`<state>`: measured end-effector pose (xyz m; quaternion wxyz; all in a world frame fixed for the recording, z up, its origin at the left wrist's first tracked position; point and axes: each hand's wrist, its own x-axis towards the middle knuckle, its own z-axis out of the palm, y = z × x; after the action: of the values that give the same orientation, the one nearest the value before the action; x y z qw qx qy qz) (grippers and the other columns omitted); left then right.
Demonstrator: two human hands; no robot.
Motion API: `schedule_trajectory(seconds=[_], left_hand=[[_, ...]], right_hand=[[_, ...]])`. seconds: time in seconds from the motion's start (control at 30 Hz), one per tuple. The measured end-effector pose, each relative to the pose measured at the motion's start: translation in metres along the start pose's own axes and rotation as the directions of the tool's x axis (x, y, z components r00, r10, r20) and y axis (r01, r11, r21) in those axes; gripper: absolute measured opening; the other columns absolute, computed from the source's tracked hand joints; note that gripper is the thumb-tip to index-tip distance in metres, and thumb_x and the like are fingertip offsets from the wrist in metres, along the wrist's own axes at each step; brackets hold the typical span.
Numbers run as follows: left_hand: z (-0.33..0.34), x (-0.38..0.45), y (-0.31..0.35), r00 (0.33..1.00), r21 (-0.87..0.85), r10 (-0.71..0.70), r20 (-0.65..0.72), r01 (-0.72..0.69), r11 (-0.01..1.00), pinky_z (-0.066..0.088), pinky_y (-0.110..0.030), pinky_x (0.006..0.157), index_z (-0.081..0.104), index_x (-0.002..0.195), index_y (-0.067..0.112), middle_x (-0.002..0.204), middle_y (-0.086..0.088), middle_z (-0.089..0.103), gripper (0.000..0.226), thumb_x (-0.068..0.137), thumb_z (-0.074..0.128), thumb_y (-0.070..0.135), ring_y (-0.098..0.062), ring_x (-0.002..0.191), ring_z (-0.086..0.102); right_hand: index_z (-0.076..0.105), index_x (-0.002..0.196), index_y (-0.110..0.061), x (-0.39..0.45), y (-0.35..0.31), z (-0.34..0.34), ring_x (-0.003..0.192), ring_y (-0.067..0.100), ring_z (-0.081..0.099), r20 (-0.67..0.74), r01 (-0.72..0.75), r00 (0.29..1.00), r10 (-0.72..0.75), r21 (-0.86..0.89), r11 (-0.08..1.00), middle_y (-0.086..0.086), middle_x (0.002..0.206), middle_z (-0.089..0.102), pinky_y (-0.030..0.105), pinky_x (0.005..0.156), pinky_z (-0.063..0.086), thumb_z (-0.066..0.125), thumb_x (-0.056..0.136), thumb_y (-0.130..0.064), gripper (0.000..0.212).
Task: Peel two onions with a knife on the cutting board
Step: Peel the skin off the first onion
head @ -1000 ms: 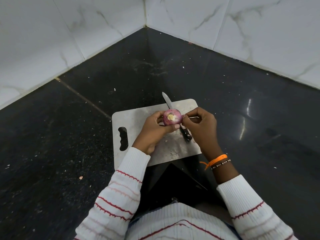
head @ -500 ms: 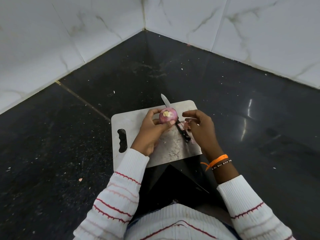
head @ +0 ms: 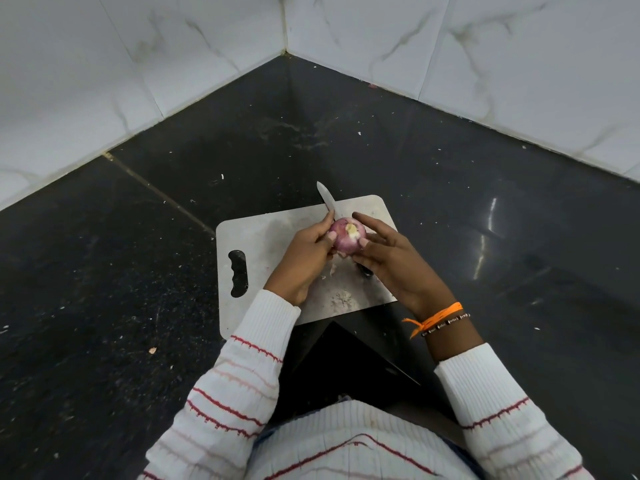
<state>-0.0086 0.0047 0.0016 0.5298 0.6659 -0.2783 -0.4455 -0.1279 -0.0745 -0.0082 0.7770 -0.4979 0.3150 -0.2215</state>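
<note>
A red onion (head: 346,237) with its pale cut end facing up is held just above the steel cutting board (head: 273,237). My left hand (head: 304,261) grips its left side with curled fingers. My right hand (head: 388,258) pinches the onion's right side with thumb and lower fingers, its index finger stretched over the top. The knife (head: 327,199) lies on the board under the onion, blade tip past the far edge, black handle mostly hidden by my right hand. Only one onion is in view.
The board lies on a black speckled stone counter (head: 104,271) in a corner of white marble-tiled walls (head: 173,64). A few bits of peel (head: 332,268) lie on the board under my hands. The counter's front edge runs just below the board.
My right hand, which had drawn away from the onion half a second ago, has come back onto its right side. The onion has shifted slightly right and turned in my left hand.
</note>
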Motion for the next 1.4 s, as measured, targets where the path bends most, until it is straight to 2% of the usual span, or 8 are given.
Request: schedule_trajectory(seconds=[0.07,0.17,0.3,0.43,0.6,0.8,1.0,1.4], left_hand=[[0.0,0.0,-0.001,0.999,-0.042,-0.001,-0.033,0.0,0.999,0.05,-0.019,0.09,0.043,0.141,0.014,0.135,-0.004,0.054,0.04,0.101,0.038,0.008,-0.009,0.106,0.058],[-0.001,0.0,-0.003,0.999,-0.08,0.007,-0.041,-0.01,0.997,0.054,-0.016,0.078,0.051,0.135,0.014,0.118,-0.001,0.065,0.037,0.099,0.044,0.008,-0.005,0.094,0.065],[-0.001,-0.002,-0.004,1.0,-0.015,0.015,-0.007,-0.015,1.0,0.054,-0.025,0.089,0.053,0.134,0.017,0.122,-0.005,0.064,0.043,0.091,0.061,0.015,-0.016,0.111,0.062],[-0.001,-0.003,-0.004,1.0,-0.034,0.001,-0.02,-0.001,0.999,0.055,-0.028,0.089,0.055,0.13,0.014,0.117,-0.008,0.065,0.04,0.09,0.061,0.013,-0.019,0.108,0.063],[-0.001,0.0,-0.004,0.999,-0.059,-0.026,-0.036,0.024,0.998,0.055,-0.031,0.089,0.056,0.125,0.016,0.115,-0.009,0.065,0.034,0.091,0.06,0.012,-0.02,0.102,0.067],[-0.002,0.002,-0.003,0.994,0.004,0.008,-0.11,-0.008,1.0,0.054,-0.035,0.092,0.056,0.119,0.023,0.119,-0.003,0.062,0.037,0.086,0.068,0.016,-0.018,0.11,0.061],[0.001,0.0,0.001,0.985,0.082,0.07,-0.16,-0.057,0.995,0.05,-0.007,0.066,0.053,0.122,0.022,0.118,0.004,0.057,0.041,0.084,0.07,0.019,-0.01,0.104,0.055],[-0.003,0.002,-0.001,0.981,0.103,0.087,-0.173,-0.07,0.992,0.044,-0.008,0.066,0.051,0.122,0.024,0.116,0.008,0.053,0.042,0.084,0.069,0.016,-0.008,0.103,0.051]], right_hand=[[0.051,0.127,-0.012,0.0,-0.001,0.0,0.095,0.019,0.063,0.001,-0.001,1.0,0.001,0.034,0.999,0.007,0.109,0.061,0.024,0.084,0.053,0.043,0.094,0.003,0.038],[0.057,0.112,-0.014,-0.001,-0.001,0.001,0.084,0.014,0.067,-0.04,-0.007,0.999,0.011,0.089,0.996,0.01,0.101,0.062,0.021,0.075,0.056,0.046,0.094,-0.002,0.024],[0.056,0.111,-0.009,-0.002,0.0,0.003,0.078,0.012,0.069,-0.098,-0.013,0.995,0.021,0.078,0.997,0.011,0.097,0.064,0.018,0.069,0.054,0.053,0.093,-0.012,0.018],[0.057,0.106,-0.004,-0.002,0.0,0.003,0.067,0.01,0.068,-0.14,0.007,0.99,-0.002,0.039,0.999,0.009,0.088,0.065,0.017,0.064,0.055,0.045,0.097,-0.013,0.017],[0.061,0.094,-0.004,0.0,0.0,0.004,0.067,0.013,0.068,-0.296,0.107,0.941,-0.166,-0.207,0.973,0.014,0.091,0.065,0.02,0.063,0.056,0.047,0.094,-0.002,0.015],[0.064,0.07,-0.024,0.007,0.002,0.008,0.075,0.019,0.069,-0.319,0.147,0.86,-0.398,-0.593,0.792,-0.002,0.077,0.068,0.044,0.076,0.057,0.067,0.081,-0.018,0.012],[0.07,0.076,-0.014,0.008,0.002,0.01,0.071,0.009,0.065,-0.285,0.172,0.833,-0.474,-0.68,0.712,-0.009,0.071,0.065,0.035,0.074,0.056,0.07,0.079,-0.016,0.003],[0.069,0.073,-0.017,0.014,0.004,0.007,0.069,0.018,0.068,-0.254,0.172,0.868,-0.427,-0.653,0.738,-0.003,0.07,0.067,0.021,0.053,0.05,0.069,0.082,-0.017,0.009]])
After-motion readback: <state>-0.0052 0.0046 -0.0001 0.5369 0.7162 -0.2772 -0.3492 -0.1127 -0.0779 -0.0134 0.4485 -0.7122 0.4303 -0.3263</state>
